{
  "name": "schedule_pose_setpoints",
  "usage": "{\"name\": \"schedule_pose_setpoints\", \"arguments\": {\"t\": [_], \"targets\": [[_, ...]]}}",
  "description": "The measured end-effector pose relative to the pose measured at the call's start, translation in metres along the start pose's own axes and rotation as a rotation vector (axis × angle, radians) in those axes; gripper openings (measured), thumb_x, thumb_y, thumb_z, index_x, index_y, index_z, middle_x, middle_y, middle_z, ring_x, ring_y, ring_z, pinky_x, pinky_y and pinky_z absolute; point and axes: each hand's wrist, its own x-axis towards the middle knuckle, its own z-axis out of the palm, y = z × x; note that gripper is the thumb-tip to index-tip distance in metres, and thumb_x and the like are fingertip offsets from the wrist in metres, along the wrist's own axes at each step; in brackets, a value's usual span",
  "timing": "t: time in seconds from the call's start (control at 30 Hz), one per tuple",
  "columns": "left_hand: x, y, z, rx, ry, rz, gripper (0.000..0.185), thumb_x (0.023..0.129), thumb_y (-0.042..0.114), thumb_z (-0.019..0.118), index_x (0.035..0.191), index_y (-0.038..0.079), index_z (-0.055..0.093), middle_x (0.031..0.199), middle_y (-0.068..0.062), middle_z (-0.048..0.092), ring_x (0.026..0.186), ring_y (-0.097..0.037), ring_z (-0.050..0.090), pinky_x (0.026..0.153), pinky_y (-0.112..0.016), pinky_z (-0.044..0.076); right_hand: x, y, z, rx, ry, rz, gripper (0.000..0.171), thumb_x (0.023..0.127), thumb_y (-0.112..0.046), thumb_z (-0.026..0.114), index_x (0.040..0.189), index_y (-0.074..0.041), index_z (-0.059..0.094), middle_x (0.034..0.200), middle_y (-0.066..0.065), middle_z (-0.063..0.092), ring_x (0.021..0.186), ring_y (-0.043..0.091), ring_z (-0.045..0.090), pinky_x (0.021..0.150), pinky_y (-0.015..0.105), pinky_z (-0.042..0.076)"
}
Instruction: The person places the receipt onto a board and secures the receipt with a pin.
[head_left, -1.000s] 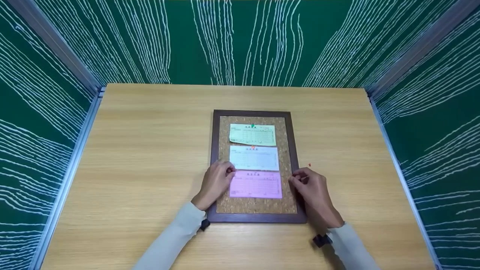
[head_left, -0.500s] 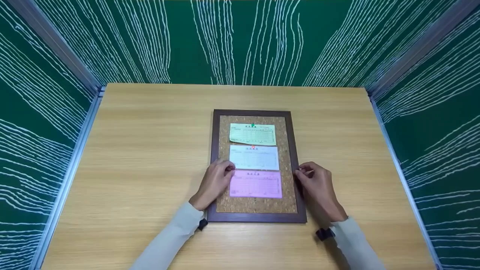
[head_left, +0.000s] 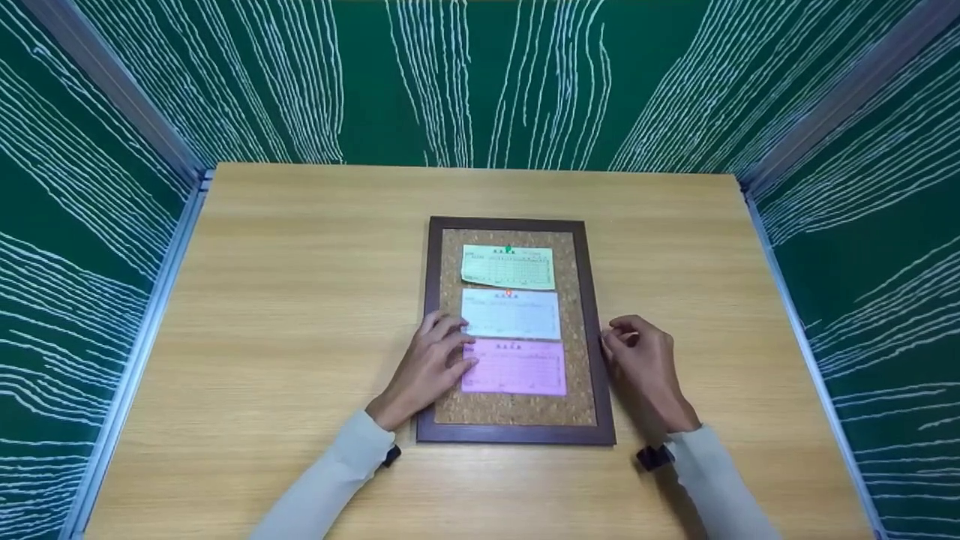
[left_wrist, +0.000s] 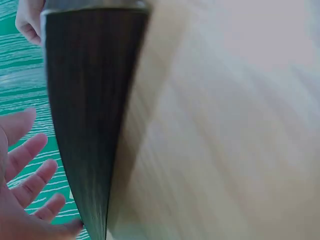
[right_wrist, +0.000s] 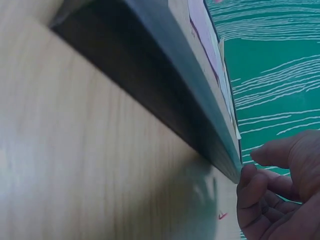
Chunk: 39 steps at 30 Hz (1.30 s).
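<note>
A dark-framed cork board [head_left: 517, 411] lies on the table with green [head_left: 517, 268], white [head_left: 517, 319] and pink [head_left: 517, 369] printed slips one below another. A green pushpin [head_left: 508, 248] sits at the green slip's top edge, an orange-red pushpin [head_left: 508, 293] at the white one's. My left hand [head_left: 431, 364] spreads its fingers over the board's left side, fingertips at the left edges of the white and pink slips. Just outside the right frame edge is my right hand [head_left: 643, 360], fingers loosely bent, nothing visible between them. A small red object [right_wrist: 222, 216] lies on the wood near it.
The wooden table [head_left: 300, 262] extends around the board on all sides. Green panels [head_left: 480, 82] with white wavy lines stand behind and on both sides, joined by metal posts [head_left: 832, 97].
My left hand has gone from bent fingers at the pink slip's corner to spread fingers. My right hand has moved right, off the frame's edge. The slips stay in place.
</note>
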Motion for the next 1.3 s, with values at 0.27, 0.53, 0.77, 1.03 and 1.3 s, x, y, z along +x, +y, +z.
{"name": "schedule_pose_setpoints", "arguments": {"t": [0.27, 0.53, 0.77, 1.03, 1.3], "targets": [[-0.008, -0.003, -0.003, 0.107, -0.117, -0.047, 0.056, 0.097, 0.043, 0.085, 0.144, 0.015, 0.073, 0.166, -0.016, 0.049, 0.165, -0.048, 0.021, 0.126, -0.08, 0.014, 0.005, 0.011, 0.0, 0.018, 0.004, -0.026, 0.014, 0.1, -0.005, 0.078, 0.111, 0.003, 0.079, 0.095, 0.015, 0.08, 0.075, 0.016, 0.07, 0.059, 0.013, 0.05], [-0.013, -0.004, -0.004, 0.154, -0.158, -0.107, 0.072, 0.093, 0.051, 0.086, 0.156, 0.022, 0.064, 0.176, -0.019, 0.035, 0.169, -0.049, 0.005, 0.123, -0.086, 0.007, 0.009, 0.023, 0.0, 0.008, 0.002, -0.034, 0.017, 0.099, -0.006, 0.081, 0.114, 0.003, 0.078, 0.101, 0.016, 0.079, 0.071, 0.019, 0.067, 0.052, 0.017, 0.049], [-0.018, -0.012, -0.005, 0.148, -0.201, -0.13, 0.082, 0.094, 0.06, 0.082, 0.164, 0.026, 0.056, 0.182, -0.018, 0.02, 0.167, -0.053, -0.005, 0.122, -0.086, 0.003, 0.011, 0.033, -0.001, -0.025, 0.047, -0.049, 0.017, 0.098, -0.005, 0.081, 0.114, 0.002, 0.08, 0.106, 0.015, 0.074, 0.086, 0.023, 0.067, 0.071, 0.012, 0.045], [-0.021, -0.014, -0.004, 0.146, -0.242, -0.116, 0.083, 0.093, 0.062, 0.08, 0.165, 0.03, 0.054, 0.185, -0.015, 0.009, 0.166, -0.054, -0.01, 0.121, -0.086, -0.004, 0.014, 0.037, -0.006, -0.037, 0.048, -0.047, 0.019, 0.099, -0.005, 0.081, 0.116, 0.004, 0.079, 0.111, 0.018, 0.07, 0.089, 0.027, 0.066, 0.074, 0.014, 0.043], [-0.02, -0.015, -0.004, 0.171, -0.266, -0.106, 0.081, 0.095, 0.063, 0.078, 0.165, 0.03, 0.054, 0.185, -0.014, 0.008, 0.167, -0.053, -0.009, 0.12, -0.088, -0.004, 0.017, 0.044, -0.015, -0.042, -0.049, -0.084, 0.019, 0.103, -0.006, 0.077, 0.12, 0.001, 0.08, 0.115, 0.017, 0.071, 0.095, 0.025, 0.064, 0.077, 0.014, 0.043]]}}
